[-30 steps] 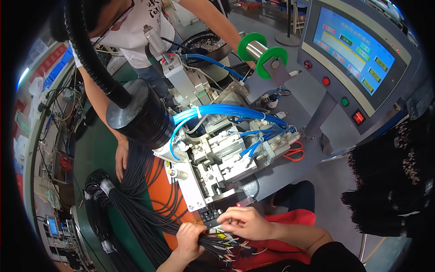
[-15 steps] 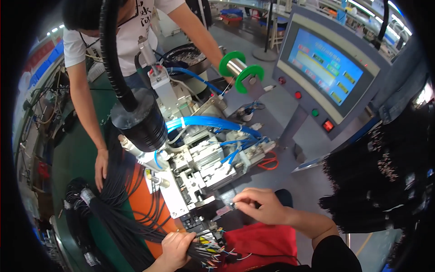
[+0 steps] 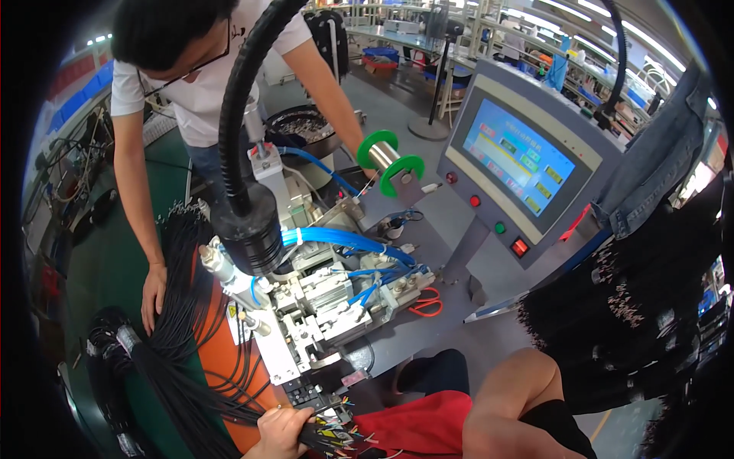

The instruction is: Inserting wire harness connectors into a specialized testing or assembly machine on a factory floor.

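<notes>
The right hand is no longer working in front of the machine [image 3: 329, 302]; its forearm [image 3: 497, 405] is folding back at the machine's near right, the hand lying out of view, so I cannot tell its fingers' state. The left hand [image 3: 281, 430] alone is now holding the black cables [image 3: 313, 437], fingers clamping around them, coloured wire ends [image 3: 342, 434] splaying just in front of the machine.

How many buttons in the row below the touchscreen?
4, along the screen's lower edge, left to right: dark red round button, brighter red round button, green round button, lit red square button. None looks hidden in that row.
</notes>
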The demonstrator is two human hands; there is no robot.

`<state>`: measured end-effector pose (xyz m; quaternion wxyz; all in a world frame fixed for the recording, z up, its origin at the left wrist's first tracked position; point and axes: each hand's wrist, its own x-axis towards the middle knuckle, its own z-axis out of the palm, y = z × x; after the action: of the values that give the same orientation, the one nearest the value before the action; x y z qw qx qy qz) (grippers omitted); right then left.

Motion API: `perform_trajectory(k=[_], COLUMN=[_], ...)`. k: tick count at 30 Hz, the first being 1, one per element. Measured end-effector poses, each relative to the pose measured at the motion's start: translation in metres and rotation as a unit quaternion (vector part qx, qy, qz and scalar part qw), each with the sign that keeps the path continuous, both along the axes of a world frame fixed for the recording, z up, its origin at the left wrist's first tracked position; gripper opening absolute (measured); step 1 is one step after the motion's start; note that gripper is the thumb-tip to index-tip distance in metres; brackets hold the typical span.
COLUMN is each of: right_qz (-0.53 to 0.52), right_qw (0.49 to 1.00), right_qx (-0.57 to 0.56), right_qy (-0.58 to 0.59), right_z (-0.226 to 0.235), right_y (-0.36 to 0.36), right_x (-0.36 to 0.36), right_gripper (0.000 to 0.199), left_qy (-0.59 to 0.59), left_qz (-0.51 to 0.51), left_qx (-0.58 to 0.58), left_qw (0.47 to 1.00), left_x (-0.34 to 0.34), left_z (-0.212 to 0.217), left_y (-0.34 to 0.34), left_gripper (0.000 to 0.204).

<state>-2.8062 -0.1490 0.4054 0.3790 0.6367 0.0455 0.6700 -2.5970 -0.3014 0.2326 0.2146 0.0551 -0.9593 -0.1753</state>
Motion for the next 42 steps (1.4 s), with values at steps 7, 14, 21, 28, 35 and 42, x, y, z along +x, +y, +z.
perform_trajectory(k=[7, 14, 21, 28, 35, 42], right_qz=[-0.179, -0.584, -0.758, -0.795, -0.815, -0.792], right_qw=[0.973, 0.706, 0.455, 0.391, 0.342, 0.371], right_qx=[0.102, 0.379, 0.446, 0.43, 0.434, 0.442], right_qy=[0.106, 0.133, 0.14, 0.172, 0.172, 0.198], right_z=[-0.021, 0.016, 0.051, 0.045, 0.037, 0.023], right_y=[0.028, 0.048, 0.038, 0.021, 0.006, -0.012], right_x=[-0.036, -0.131, -0.151, -0.179, -0.192, -0.206], right_gripper=[0.037, 0.02, 0.024, 0.025, 0.022, 0.021], left_qy=[0.038, 0.054, 0.057, 0.057, 0.041, 0.088], left_qz=[-0.012, -0.012, -0.02, -0.023, -0.03, -0.026], left_qx=[0.044, 0.054, 0.059, 0.07, 0.064, 0.068], left_qw=[0.998, 0.997, 0.996, 0.996, 0.997, 0.993], left_x=[-0.008, 0.0, 0.001, 0.001, 0.005, 0.001], left_z=[0.021, 0.023, 0.019, 0.021, 0.016, 0.02], left_y=[0.009, 0.008, 0.005, 0.006, 0.003, 0.003], left_gripper=[0.043, 0.044, 0.047, 0.048, 0.045, 0.038])
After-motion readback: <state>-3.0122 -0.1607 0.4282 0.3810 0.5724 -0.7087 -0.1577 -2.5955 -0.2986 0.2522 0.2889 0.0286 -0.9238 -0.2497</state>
